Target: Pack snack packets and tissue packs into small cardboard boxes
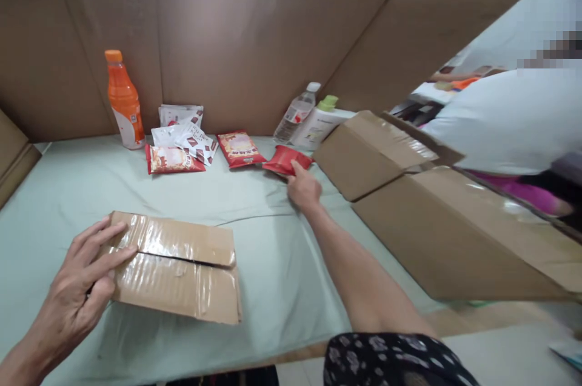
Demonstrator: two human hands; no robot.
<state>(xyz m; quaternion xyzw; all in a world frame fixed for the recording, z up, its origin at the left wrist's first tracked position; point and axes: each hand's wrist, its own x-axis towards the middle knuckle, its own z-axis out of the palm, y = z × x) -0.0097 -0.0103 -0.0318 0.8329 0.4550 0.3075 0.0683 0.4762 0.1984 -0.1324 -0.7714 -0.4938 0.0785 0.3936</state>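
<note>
My left hand (84, 271) grips the left end of a small cardboard box (177, 274), its fingers across the taped top and its thumb at the near side. The box's flaps meet at a narrow dark slit. Farther forward, my right hand (304, 186) is closed on the near edge of a red snack packet (286, 160). The index finger lies on top of the packet; the thumb is hidden. Left of that packet lies another red snack packet (239, 149). A third packet (175, 159) rests against white printed sachets (193, 139).
An orange drink bottle (124, 101) stands at the back left. A clear water bottle (295, 113) and a white bottle with a green cap (321, 122) lean at the back. Cardboard panels (254, 53) wall the table (282, 265); larger boxes (436, 228) flank the right. A person in white (509, 119) is beyond.
</note>
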